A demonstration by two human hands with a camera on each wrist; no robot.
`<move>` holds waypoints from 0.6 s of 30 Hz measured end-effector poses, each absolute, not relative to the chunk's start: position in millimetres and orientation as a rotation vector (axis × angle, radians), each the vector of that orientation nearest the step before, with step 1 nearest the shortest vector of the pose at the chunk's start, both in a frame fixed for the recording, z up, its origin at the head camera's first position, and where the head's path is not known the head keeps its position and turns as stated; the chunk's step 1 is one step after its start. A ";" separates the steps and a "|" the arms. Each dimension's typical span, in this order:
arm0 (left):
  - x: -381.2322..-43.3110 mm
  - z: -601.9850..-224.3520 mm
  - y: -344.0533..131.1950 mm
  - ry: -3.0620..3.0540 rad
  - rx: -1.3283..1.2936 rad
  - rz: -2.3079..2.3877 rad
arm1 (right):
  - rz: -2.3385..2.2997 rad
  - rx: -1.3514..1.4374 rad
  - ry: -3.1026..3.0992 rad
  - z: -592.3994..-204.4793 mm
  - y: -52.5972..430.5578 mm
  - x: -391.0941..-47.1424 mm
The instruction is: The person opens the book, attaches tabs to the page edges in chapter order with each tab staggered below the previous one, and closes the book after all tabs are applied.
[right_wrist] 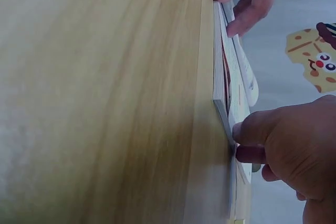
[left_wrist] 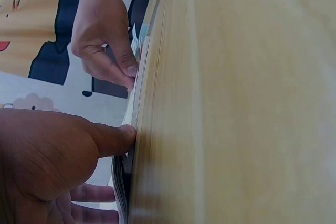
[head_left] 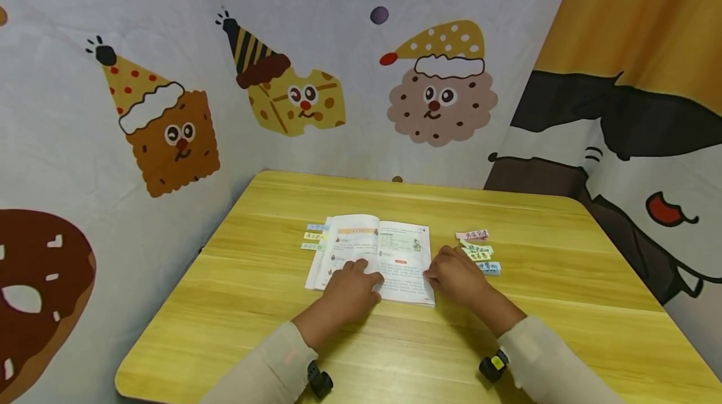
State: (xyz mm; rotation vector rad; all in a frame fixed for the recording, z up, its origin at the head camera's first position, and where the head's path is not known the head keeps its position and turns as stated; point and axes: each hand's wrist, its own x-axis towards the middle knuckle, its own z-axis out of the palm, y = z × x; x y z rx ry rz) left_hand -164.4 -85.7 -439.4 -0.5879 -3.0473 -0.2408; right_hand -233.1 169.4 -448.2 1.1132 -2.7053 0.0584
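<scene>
An open book (head_left: 402,279) with printed text and small pictures lies on the yellow wood-grain table (head_left: 225,322). My left hand (head_left: 352,291) rests on the lower part of the book near its middle fold, fingers spread over the left page. In the left wrist view, its thumb presses by the book's near edge. At the right edge, my right hand (head_left: 459,272) pinches the page (right_wrist: 239,106) between thumb and forefinger. Blue, yellow and green paper tabs (head_left: 313,237) stick out from the book's left side.
Right of the book lie several handwritten paper strips: a pink one (head_left: 472,235), green and yellow ones (head_left: 478,252), and a blue one (head_left: 492,268), partly behind my right hand. A cartoon-printed curtain (head_left: 361,160) hangs behind and beside the table.
</scene>
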 end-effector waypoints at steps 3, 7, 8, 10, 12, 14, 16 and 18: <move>-164.3 -439.7 -85.7 -3.048 -0.589 -0.240 | 0.065 1.135 -2.674 -448.6 170.3 -229.6; -164.4 -439.6 -85.2 -3.048 -0.597 -0.238 | 0.071 1.182 -2.612 -447.4 172.2 -225.1; -164.4 -439.3 -85.0 -3.049 -0.599 -0.235 | 0.073 1.193 -2.604 -447.0 172.3 -224.0; -164.3 -438.7 -84.8 -3.051 -0.598 -0.231 | 0.086 1.213 -2.599 -445.9 171.9 -221.4; -164.2 -438.3 -84.6 -3.050 -0.598 -0.225 | 0.108 1.215 -2.624 -444.4 170.9 -217.6; -164.3 -438.2 -84.6 -3.050 -0.599 -0.222 | 0.125 1.210 -2.664 -443.0 169.8 -212.4; -164.3 -438.6 -85.0 -3.047 -0.601 -0.225 | 0.138 1.201 -2.698 -441.3 168.9 -205.6; -164.6 -439.7 -85.5 -3.047 -0.603 -0.228 | 0.156 1.197 -2.719 -440.3 168.6 -197.8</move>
